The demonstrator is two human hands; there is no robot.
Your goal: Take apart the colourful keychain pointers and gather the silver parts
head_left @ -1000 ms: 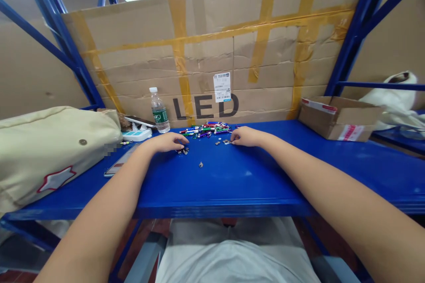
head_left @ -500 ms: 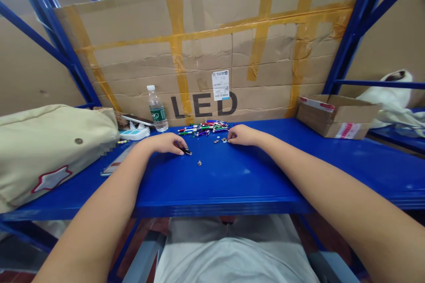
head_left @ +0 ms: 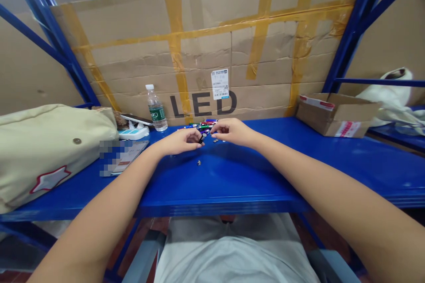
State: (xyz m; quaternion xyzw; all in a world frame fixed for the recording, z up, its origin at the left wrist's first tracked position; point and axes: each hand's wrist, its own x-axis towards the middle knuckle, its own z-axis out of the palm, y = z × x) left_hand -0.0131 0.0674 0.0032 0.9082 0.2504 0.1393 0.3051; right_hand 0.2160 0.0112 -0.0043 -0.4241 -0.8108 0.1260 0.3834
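My left hand is closed around a small black object, mostly hidden by the fingers. Just to its right, my right hand has its thumb and fingertips pinched together; whatever is between them is too small to make out. A pile of colourful metallic pen-like sticks lies behind both hands, partly covered by them. Under the right hand are a few small round silvery discs. Nearer to me, a tiny silvery metal piece rests alone on the blue table.
A water bottle stands at the back left, close to a white power strip and a phone. A cream bag fills the left side. On the right is an open cardboard box. Cardboard walls the back.
My left hand has moved right with the black object, now tilted more upright. My right hand has shifted left from beside the discs, so both hands are close together.
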